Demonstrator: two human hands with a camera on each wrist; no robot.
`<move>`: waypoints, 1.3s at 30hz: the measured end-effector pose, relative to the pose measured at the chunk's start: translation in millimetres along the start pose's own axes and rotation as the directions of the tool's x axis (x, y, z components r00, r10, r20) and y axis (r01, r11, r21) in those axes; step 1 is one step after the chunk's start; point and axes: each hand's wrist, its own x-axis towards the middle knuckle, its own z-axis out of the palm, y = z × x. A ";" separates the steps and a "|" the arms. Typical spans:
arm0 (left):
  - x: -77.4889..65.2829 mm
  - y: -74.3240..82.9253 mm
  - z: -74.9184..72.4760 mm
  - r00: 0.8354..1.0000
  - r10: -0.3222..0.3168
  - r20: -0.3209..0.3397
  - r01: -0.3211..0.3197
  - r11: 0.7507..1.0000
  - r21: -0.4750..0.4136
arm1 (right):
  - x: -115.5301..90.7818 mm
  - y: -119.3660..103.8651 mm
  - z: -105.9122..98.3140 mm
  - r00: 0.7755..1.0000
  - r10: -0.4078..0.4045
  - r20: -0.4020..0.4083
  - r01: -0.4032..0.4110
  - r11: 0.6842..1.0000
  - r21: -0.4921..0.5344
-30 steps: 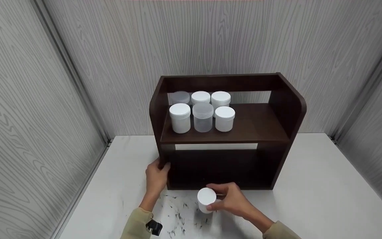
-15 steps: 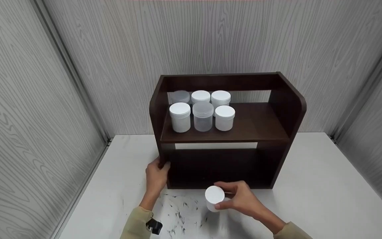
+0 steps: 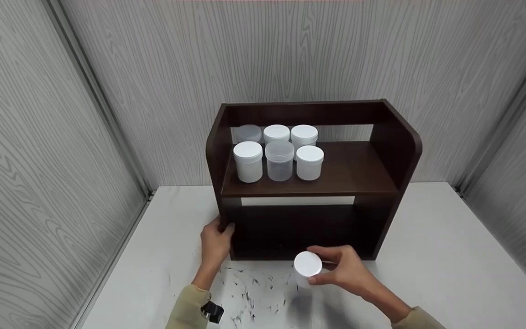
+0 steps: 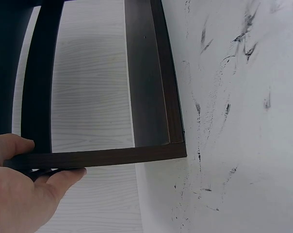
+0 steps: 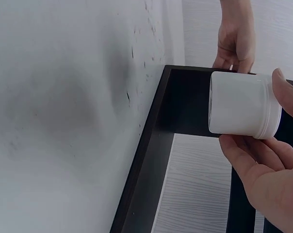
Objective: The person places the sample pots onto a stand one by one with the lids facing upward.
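Observation:
A dark brown two-tier shelf (image 3: 345,183) stands on the white table. My left hand (image 3: 216,242) grips the front edge of its left side panel, thumb inside and fingers outside in the left wrist view. Between thumb and fingers, my right hand (image 3: 347,273) pinches a white lidded jar (image 3: 307,267) in front of the lower tier. The right wrist view shows the jar (image 5: 238,104) raised off the table, its shadow falling below. On the upper tier, a white jar (image 3: 248,164), a translucent jar (image 3: 280,164) and a shorter white jar (image 3: 309,165) form the front row.
Behind them stand a greyish translucent jar (image 3: 248,132) and two white jars, partly hidden. Dark scuff marks (image 3: 246,297) streak the table (image 3: 162,274) before the shelf. Grey wood-grain panels (image 3: 190,59) enclose the back and sides.
My right hand has carried the white jar rightward and slightly up, toward the shelf, over the last second. The left hand keeps its grip on the side panel.

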 end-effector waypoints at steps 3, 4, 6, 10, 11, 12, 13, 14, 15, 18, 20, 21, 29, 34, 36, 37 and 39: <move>-0.1 -1.1 0.3 1.000 0.006 -0.002 -0.006 1.000 -0.003 | -1.7 -6.8 -4.8 1.000 0.005 -0.013 -0.005 1.000 -0.026; -0.1 -1.0 0.2 1.000 0.004 -0.001 -0.004 1.000 -0.004 | -2.2 -9.1 -6.5 1.000 0.002 -0.017 -0.003 0.999 -0.036; -0.1 -0.7 0.0 1.000 0.003 -0.001 -0.003 1.000 -0.003 | -3.0 -13.7 -9.9 1.000 -0.004 -0.022 0.003 0.999 -0.049; -0.3 0.3 -0.1 1.000 -0.005 0.003 0.005 1.000 -0.005 | -4.3 -22.7 -17.0 0.999 -0.012 -0.030 0.011 0.999 -0.034; -0.2 0.5 0.0 1.000 -0.009 0.003 0.009 1.000 -0.008 | -4.5 -25.0 -18.7 0.999 -0.010 -0.032 0.009 1.000 -0.027; -0.1 0.3 0.1 1.000 -0.010 0.002 0.010 1.000 -0.008 | -4.6 -27.7 -20.4 0.999 -0.008 -0.031 0.007 1.000 -0.014; 0.0 0.3 0.3 1.000 -0.010 0.002 0.010 1.000 -0.011 | -4.5 -30.5 -22.1 0.999 -0.006 -0.031 0.006 1.000 -0.006; 0.0 0.4 0.4 1.000 -0.012 0.001 0.012 1.000 -0.011 | -4.2 -33.5 -23.7 0.999 -0.006 -0.033 0.006 1.000 0.005; 0.2 0.4 0.6 1.000 -0.012 0.003 0.012 1.000 -0.011 | -4.0 -36.7 -25.3 0.999 -0.003 -0.035 0.004 1.000 0.010; 0.4 0.6 0.8 1.000 -0.013 0.010 0.013 1.000 -0.008 | -2.5 -47.1 -30.0 0.999 -0.003 -0.045 0.004 1.000 0.020; 0.4 0.6 0.9 1.000 -0.015 0.016 0.015 1.000 -0.007 | -1.4 -54.0 -33.2 0.998 -0.004 -0.057 0.005 1.000 0.017; 0.5 0.4 0.9 1.000 -0.014 0.018 0.015 1.000 -0.007 | -0.7 -57.5 -34.8 0.998 -0.004 -0.060 0.004 1.000 0.012; -0.3 -0.3 0.9 1.000 -0.015 0.011 0.015 1.000 0.006 | 5.2 -80.1 -46.2 0.996 -0.015 -0.090 0.015 1.000 -0.008; -0.6 0.8 0.6 1.000 -0.021 -0.003 0.021 1.000 0.004 | 9.1 -90.7 -51.5 0.994 -0.031 -0.108 0.029 0.999 -0.020; -0.5 1.1 0.8 1.000 -0.020 -0.005 0.020 1.000 0.004 | 10.4 -94.5 -53.3 0.993 -0.040 -0.112 0.038 0.999 -0.022; -0.4 1.3 0.9 1.000 -0.020 -0.007 0.020 1.000 0.002 | 11.1 -96.4 -54.1 0.992 -0.045 -0.115 0.042 0.999 -0.023; -0.3 1.2 1.3 1.000 -0.012 -0.007 0.012 1.000 0.004 | 12.5 -100.2 -55.9 0.991 -0.054 -0.123 0.050 0.998 -0.029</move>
